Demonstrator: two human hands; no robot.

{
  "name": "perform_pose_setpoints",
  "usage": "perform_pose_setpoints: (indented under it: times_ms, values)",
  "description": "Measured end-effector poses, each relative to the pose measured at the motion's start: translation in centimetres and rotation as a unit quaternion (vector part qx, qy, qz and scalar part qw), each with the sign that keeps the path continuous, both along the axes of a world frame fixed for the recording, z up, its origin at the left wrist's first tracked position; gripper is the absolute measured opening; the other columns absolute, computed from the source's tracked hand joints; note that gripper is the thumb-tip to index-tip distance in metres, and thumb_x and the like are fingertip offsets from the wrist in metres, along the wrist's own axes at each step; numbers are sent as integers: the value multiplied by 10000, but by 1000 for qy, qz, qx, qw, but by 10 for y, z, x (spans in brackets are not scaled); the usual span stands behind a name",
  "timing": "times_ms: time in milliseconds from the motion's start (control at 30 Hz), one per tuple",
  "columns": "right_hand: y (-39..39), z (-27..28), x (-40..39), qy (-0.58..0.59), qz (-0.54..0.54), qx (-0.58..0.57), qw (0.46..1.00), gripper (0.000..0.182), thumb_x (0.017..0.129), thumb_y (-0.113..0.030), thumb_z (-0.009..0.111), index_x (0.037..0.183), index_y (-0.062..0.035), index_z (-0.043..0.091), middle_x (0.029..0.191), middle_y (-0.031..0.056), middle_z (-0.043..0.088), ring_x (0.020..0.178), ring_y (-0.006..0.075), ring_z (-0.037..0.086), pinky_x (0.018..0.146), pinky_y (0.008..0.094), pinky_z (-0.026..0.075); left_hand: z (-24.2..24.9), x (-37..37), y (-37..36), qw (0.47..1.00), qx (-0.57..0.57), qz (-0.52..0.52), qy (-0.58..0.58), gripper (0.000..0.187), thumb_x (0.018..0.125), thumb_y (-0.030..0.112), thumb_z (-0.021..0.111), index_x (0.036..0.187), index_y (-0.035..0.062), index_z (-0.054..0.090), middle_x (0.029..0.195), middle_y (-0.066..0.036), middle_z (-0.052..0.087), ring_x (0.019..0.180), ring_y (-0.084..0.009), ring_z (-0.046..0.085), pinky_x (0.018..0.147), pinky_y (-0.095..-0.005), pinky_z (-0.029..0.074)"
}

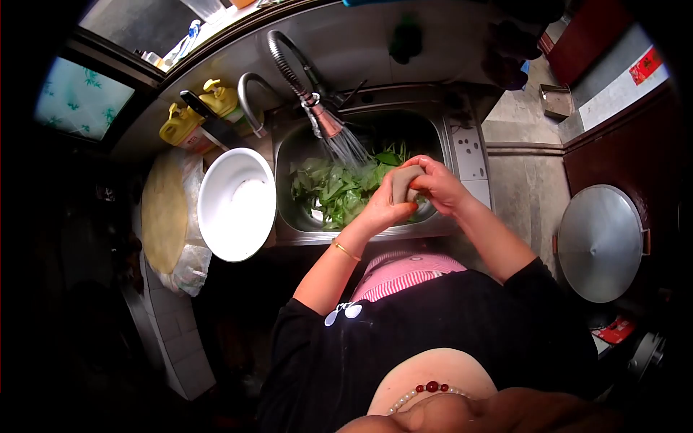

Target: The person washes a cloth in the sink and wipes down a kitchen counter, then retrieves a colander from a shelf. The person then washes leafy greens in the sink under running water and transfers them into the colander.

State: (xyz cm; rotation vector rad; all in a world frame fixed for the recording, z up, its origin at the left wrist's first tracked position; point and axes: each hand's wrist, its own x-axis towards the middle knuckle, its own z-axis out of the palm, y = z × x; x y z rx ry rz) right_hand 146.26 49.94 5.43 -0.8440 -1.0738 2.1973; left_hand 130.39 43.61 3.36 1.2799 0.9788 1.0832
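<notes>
My left hand (382, 205) and my right hand (442, 189) come together over the right front part of the sink (404, 232). Both are closed around a beige, thick, smooth-looking piece (404, 182); its exact kind does not show, and the fingers cover part of it. Beneath and to the left of my hands, a heap of green leafy vegetables (336, 189) lies in the basin. Water sprays onto the leaves from the spring-necked faucet (328, 123), whose copper-coloured head points down.
Left of the sink stands a white bowl (249, 162), beside a round yellowish board (162, 216) and crumpled plastic (191, 270). Yellow pump bottles (180, 130), a black-handled knife (196, 103) and a second curved tap (249, 97) stand behind. A large metal lid (600, 242) is at right.
</notes>
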Motion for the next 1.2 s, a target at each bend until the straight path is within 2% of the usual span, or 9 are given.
perform_pose_setpoints:
  times_ms: [167,233,367,533,767,900,933,1100,1200]
  values:
    - [12,10,21,2,-18,181,983,606,741,26,520,1327,-54,387,1217,122,459,1022,174,553,893,299,463,7,9,8,934,-288,-20,-209,402,752,49,603,1136,38,483,845,-81,581,564,-115,504,429,-229,380]
    - [21,26,36,-199,23,523,828,790,648,91,512,1388,-140,360,1421,177,313,1238,351,397,991,438,401,22,10,12,909,-334,-19,-251,347,772,45,606,1102,46,494,816,-83,576,561,-133,516,421,-228,373]
    - [26,14,44,-225,157,745,609,799,586,73,606,1335,-151,437,1403,166,336,1212,412,389,958,432,408,6,19,18,893,-347,-96,-269,226,781,49,612,979,52,503,716,-52,526,505,-124,471,389,-223,330]
    - [43,-17,41,-221,165,718,638,397,658,-78,643,1035,-50,523,878,109,528,811,318,528,666,395,480,19,37,20,915,-361,-98,-149,141,776,29,608,874,53,510,612,-14,457,463,-101,431,375,-230,280]
    - [30,-34,27,-333,195,622,681,246,718,-55,572,948,-32,488,870,166,554,810,355,597,684,441,502,-26,36,24,963,-217,-19,161,209,696,51,609,890,30,534,654,-6,531,499,-90,462,457,-243,386]
    - [25,-51,17,-345,210,538,740,216,732,-38,529,936,-5,466,906,194,578,829,411,585,718,459,491,-37,39,12,912,-76,99,391,302,699,113,622,942,-45,538,783,-211,637,714,-362,632,639,-410,496]
    - [26,-60,14,-340,213,500,768,226,721,-35,538,933,-1,469,912,206,582,834,422,577,723,450,483,-27,40,12,908,-112,94,393,319,703,128,628,947,-53,533,855,-283,616,856,-452,592,743,-469,485]
    - [33,-84,8,-189,214,469,836,302,685,-68,618,959,-24,501,891,190,572,809,367,579,699,409,472,-50,35,-12,892,-73,175,410,344,679,95,626,964,-40,492,870,-270,596,853,-436,587,750,-471,491]
    - [29,-81,8,-112,274,392,871,418,702,-65,623,1102,-28,508,942,84,571,797,200,566,704,328,471,-39,25,-30,902,-97,201,369,419,664,85,633,1024,-32,453,952,-277,562,914,-436,570,779,-462,482]
